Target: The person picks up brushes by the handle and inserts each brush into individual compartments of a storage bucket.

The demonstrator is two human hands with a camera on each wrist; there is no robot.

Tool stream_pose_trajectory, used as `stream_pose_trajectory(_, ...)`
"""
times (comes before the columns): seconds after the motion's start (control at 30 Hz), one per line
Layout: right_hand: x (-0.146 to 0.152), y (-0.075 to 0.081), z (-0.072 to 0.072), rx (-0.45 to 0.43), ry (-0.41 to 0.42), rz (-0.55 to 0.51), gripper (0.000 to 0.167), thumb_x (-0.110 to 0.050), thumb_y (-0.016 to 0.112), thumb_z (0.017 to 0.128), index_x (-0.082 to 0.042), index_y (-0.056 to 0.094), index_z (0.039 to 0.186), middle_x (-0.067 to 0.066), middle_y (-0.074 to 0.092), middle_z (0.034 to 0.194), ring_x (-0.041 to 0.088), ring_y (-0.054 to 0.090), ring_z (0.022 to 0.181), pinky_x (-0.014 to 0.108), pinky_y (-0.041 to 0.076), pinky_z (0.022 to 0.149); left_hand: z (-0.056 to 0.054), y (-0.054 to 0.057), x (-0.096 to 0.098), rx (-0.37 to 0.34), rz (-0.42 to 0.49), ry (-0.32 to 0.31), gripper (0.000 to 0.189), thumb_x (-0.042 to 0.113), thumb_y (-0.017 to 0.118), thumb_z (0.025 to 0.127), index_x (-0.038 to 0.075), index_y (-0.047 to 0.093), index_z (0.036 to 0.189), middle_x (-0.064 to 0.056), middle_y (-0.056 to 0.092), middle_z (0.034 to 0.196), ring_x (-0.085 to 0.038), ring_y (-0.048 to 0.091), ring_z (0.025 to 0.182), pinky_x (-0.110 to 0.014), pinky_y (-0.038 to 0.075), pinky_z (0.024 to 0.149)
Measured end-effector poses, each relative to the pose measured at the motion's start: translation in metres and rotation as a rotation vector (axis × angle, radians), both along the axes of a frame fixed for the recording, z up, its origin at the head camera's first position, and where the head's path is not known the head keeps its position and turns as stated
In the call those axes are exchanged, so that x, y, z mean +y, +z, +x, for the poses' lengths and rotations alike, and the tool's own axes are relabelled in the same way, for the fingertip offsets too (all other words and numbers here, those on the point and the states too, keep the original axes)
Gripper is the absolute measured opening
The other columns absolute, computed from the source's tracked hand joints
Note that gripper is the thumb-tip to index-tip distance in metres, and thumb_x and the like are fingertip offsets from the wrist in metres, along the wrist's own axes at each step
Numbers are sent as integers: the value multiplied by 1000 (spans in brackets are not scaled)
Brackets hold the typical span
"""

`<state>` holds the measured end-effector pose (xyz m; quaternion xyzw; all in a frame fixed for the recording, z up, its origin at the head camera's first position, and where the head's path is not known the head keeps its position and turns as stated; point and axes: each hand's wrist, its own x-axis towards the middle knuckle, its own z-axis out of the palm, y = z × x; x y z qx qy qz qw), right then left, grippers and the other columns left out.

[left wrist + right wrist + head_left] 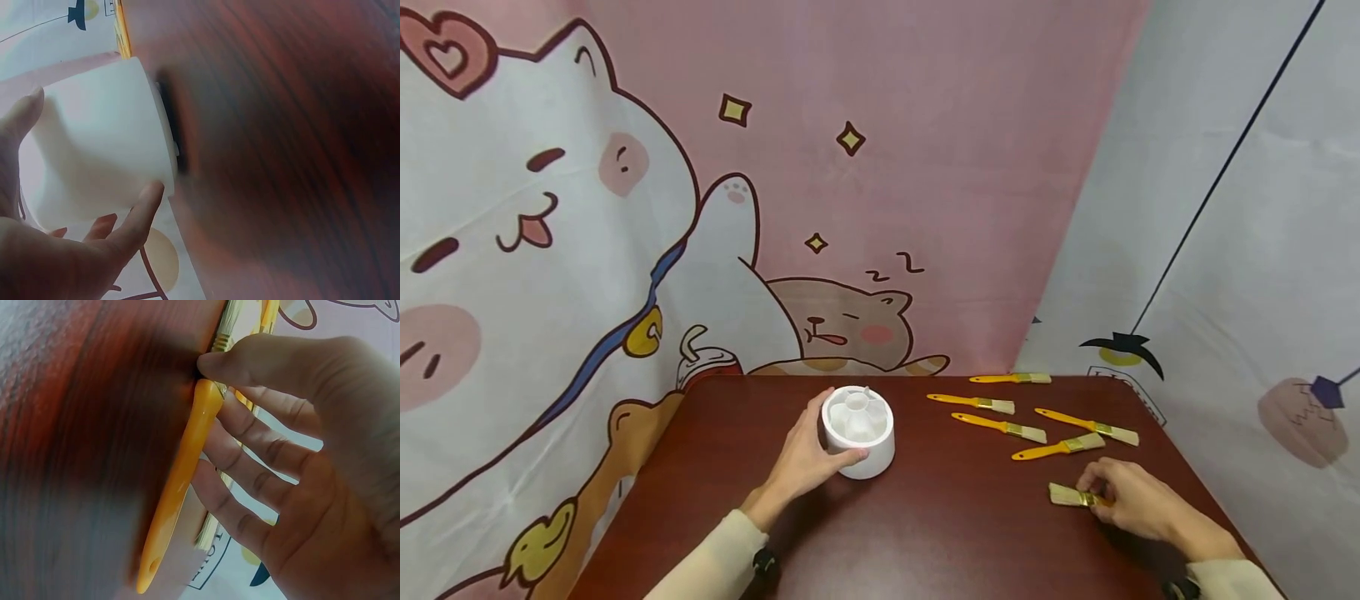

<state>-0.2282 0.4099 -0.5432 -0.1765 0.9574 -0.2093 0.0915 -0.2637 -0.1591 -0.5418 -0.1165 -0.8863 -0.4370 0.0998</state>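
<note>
A white round holder with inner dividers (859,427) stands on the table, left of its middle. My left hand (805,457) grips its side, thumb across the front and fingers round the left; the left wrist view shows the fingertips on the smooth white wall (100,140). Low at the right, my right hand (1138,502) pinches a paintbrush (1066,495) near its metal band, bristles pointing left. In the right wrist view the yellow brush handle (175,481) runs down past the spread lower fingers, close over the table.
Several more yellow-handled paintbrushes lie at the back right, among them one near brush (1058,447) and one at the far edge (1011,378). The dark red-brown table (940,533) ends at a cartoon-printed cloth (962,208) behind and on both sides.
</note>
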Motion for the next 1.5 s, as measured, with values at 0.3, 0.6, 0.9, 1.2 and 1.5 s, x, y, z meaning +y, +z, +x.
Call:
stream_pose_trajectory(0.3,-1,-1,0,-13,19,-30,27,-7,94,93,-20,77,109,-10,75,103,-4,61,86,26,55,73,6,-2,10,-43,16,-58,127,51,111,76,19,41,178,-10,63,167,-32,64,152,-63,51,126)
stream_pose_trajectory(0.6,-9,0,-1,10,34,-25,26,-11,94,94,-21,77,110,-11,75,103,-5,61,86,26,56,72,11,1,22,-62,56,-100,121,52,108,80,23,42,177,-7,64,165,-30,65,150,-62,51,126)
stream_pose_trajectory(0.9,-20,1,-3,37,23,-11,28,-11,95,93,-22,78,112,-12,75,105,-3,60,86,26,55,73,16,-3,35,-84,72,-158,121,52,108,80,28,41,178,-3,62,169,-26,65,150,-57,52,124)
stream_pose_trajectory(1.2,-35,2,-5,89,25,-4,28,-15,97,93,-25,79,112,-15,72,99,-3,56,85,27,53,73,18,-1,47,-80,70,-200,121,54,108,81,32,40,178,0,63,167,-23,66,146,-55,54,122)
stream_pose_trajectory(1.5,-54,8,-8,228,61,-96,29,-10,98,91,-19,79,110,-13,76,98,-2,60,82,25,55,71,19,0,53,-79,67,-206,120,55,108,80,34,40,178,1,63,167,-23,66,147,-56,53,123)
